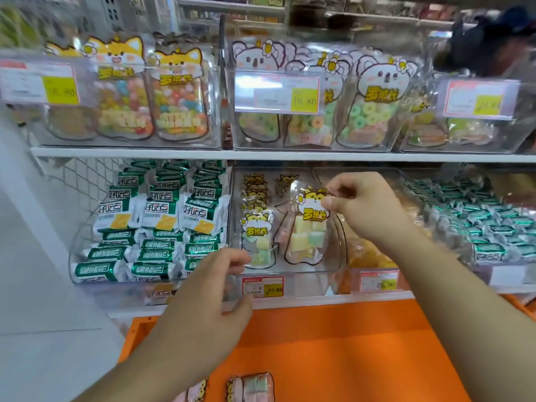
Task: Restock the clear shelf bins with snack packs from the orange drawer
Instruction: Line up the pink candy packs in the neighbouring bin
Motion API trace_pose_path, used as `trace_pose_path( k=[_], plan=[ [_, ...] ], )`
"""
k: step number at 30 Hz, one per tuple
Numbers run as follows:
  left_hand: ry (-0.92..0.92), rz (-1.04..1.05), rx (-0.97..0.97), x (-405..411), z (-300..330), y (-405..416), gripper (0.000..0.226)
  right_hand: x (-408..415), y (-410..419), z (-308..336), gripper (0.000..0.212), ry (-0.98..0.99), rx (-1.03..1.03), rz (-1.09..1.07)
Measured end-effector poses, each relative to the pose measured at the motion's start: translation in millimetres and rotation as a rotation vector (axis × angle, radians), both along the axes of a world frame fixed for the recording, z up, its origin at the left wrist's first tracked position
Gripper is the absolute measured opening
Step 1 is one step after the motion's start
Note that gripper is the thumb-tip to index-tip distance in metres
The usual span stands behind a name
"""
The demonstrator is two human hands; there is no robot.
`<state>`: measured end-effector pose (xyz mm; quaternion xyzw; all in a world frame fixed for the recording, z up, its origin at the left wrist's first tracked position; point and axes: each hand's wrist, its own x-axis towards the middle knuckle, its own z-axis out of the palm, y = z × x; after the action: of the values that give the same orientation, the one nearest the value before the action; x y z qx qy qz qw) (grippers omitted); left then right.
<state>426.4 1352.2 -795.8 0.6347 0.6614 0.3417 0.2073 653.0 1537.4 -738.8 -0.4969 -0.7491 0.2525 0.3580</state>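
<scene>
My right hand (pixel 364 204) pinches the top of a clear snack pack (pixel 307 227) with pastel cubes and a yellow cat label, holding it upright inside the clear shelf bin (pixel 293 272) on the lower shelf. A row of the same packs (pixel 256 224) stands at the bin's left side. My left hand (pixel 214 291) hovers at the bin's front left corner, fingers loosely curled and holding nothing. Below, the orange drawer (pixel 333 343) is pulled out, with two or three more packs (pixel 249 387) lying at its near edge.
Green-and-white wrapped snacks (pixel 150 221) fill the bin to the left, and teal ones (pixel 478 227) the bin to the right. The upper shelf (pixel 261 154) carries clear bins of candy pouches with price tags. A white floor shows at the left.
</scene>
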Motion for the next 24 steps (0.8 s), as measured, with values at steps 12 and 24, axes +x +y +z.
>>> trace_pose_path(
  k=[12, 24],
  plan=[
    [0.242, -0.298, 0.052, 35, -9, 45, 0.045, -5, 18, -23, 0.012, -0.2, -0.027, -0.01],
    [0.437, -0.291, -0.13, 47, -15, 80, 0.042, -13, 25, -29, 0.015, -0.399, -0.012, 0.038]
  ],
)
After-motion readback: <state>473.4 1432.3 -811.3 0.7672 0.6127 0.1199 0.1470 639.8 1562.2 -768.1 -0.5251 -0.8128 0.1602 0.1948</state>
